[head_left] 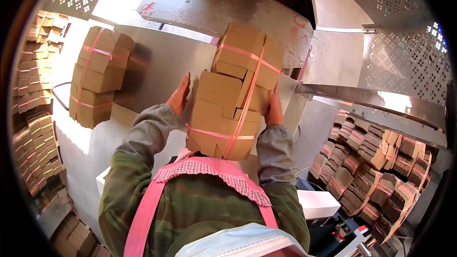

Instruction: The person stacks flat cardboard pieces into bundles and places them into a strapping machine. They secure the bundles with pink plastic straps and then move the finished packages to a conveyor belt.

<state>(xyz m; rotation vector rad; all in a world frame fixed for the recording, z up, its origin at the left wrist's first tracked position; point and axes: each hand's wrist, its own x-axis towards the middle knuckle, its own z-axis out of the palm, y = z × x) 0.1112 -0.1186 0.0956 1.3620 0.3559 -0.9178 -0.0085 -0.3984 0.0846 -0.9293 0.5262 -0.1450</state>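
Observation:
A large bundle of flat brown cardboard box blanks, tied with pink straps running along and across it, lies in front of me on the metal worktable. Stretched out along the bundle's left side is my left hand, open, with a narrow gap to the cardboard. My right hand rests against the right side, its fingers straight and partly hidden by the bundle. Another strapped bundle of cardboard blanks stands at the left of the table.
Strapped cardboard stacks line the far left. More bundles are piled at the right below a metal rail. A sheet-metal panel crosses the back, and a white box-shaped part sits by my right elbow.

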